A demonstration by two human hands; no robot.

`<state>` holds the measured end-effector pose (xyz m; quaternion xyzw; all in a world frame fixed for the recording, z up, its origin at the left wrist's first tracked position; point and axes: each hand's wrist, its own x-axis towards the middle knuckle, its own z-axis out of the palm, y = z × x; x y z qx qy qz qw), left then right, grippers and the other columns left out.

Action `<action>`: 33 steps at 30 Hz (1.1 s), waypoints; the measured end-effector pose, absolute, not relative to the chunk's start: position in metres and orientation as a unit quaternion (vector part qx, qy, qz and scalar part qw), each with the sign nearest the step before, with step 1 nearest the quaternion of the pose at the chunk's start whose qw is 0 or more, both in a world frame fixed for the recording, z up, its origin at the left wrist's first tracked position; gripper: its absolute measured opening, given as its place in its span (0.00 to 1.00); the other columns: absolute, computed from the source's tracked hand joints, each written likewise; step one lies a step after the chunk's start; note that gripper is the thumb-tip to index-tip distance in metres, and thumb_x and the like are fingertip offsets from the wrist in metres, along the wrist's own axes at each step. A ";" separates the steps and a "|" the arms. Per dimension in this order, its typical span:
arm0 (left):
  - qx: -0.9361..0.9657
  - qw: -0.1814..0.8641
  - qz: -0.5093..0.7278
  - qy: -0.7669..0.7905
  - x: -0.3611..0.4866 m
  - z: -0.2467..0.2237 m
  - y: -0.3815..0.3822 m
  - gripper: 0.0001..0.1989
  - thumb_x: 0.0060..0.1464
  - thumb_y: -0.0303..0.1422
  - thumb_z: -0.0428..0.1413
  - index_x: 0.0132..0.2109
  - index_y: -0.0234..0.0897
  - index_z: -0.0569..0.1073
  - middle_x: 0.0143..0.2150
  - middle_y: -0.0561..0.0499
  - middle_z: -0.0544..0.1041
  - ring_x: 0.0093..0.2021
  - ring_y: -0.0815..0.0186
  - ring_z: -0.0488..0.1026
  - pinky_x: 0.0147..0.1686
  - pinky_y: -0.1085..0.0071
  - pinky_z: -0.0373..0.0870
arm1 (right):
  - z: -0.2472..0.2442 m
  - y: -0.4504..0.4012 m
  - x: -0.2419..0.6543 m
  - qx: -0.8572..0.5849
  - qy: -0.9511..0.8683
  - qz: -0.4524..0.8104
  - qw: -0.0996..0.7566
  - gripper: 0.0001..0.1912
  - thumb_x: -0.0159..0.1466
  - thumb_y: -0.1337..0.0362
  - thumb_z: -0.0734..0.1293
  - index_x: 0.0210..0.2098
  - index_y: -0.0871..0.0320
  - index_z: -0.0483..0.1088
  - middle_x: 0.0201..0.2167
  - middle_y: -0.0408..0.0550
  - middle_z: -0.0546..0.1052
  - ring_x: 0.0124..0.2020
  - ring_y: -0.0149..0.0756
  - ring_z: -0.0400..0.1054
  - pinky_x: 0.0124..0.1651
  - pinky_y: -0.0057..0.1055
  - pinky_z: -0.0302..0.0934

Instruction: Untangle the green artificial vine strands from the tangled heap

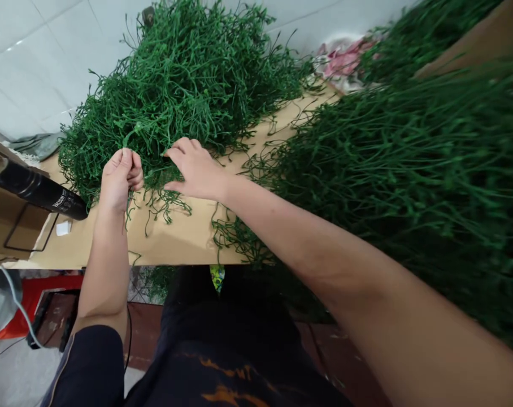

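Observation:
A tall pile of thin green plastic stems (197,73) lies at the back of the tan tabletop (188,237). My left hand (123,172) is closed on a green stem at the front left of this pile, with part of it showing above the thumb and fingers. To its right, my right hand (192,169) has its fingers apart at the pile's front edge and holds nothing that shows. A few loose stems hang below and between the hands. A second large heap of green stems (409,169) fills the right side, beyond my right forearm.
A black cylinder marked VACUUM (40,189) lies by a cardboard box (11,220) at the left. Pink and white cloth (345,59) is at the back right, near a brown panel (477,39). A white tiled wall (40,62) stands behind.

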<state>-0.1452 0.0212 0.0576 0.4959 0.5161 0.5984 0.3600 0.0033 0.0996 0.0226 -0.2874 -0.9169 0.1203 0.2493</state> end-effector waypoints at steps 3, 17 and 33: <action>0.501 0.398 0.614 0.462 -0.140 0.062 0.020 0.17 0.57 0.40 0.50 0.24 0.35 0.62 0.16 0.61 0.46 0.14 0.79 0.43 0.14 0.82 0.43 | 0.016 0.104 -0.009 -0.319 -0.908 0.150 0.227 0.22 0.58 0.59 0.66 0.49 0.63 0.67 0.49 0.56 0.66 0.53 0.48 0.59 0.54 0.45 0.57; 0.545 0.300 0.535 0.572 -0.177 0.031 -0.018 0.20 0.50 0.48 0.55 0.24 0.35 0.67 0.21 0.55 0.64 0.25 0.72 0.65 0.31 0.72 0.66 | 0.006 0.128 0.015 -0.345 -0.891 0.181 0.234 0.09 0.62 0.63 0.58 0.34 0.59 0.68 0.33 0.49 0.73 0.34 0.35 0.65 0.38 0.30 0.54; 0.528 0.284 0.522 0.606 -0.193 0.024 -0.061 0.18 0.50 0.47 0.55 0.26 0.36 0.71 0.23 0.51 0.70 0.27 0.68 0.67 0.33 0.69 0.64 | 0.014 0.126 0.017 -0.428 -0.847 0.216 0.232 0.12 0.63 0.66 0.57 0.42 0.61 0.68 0.36 0.52 0.74 0.37 0.38 0.67 0.41 0.33 0.59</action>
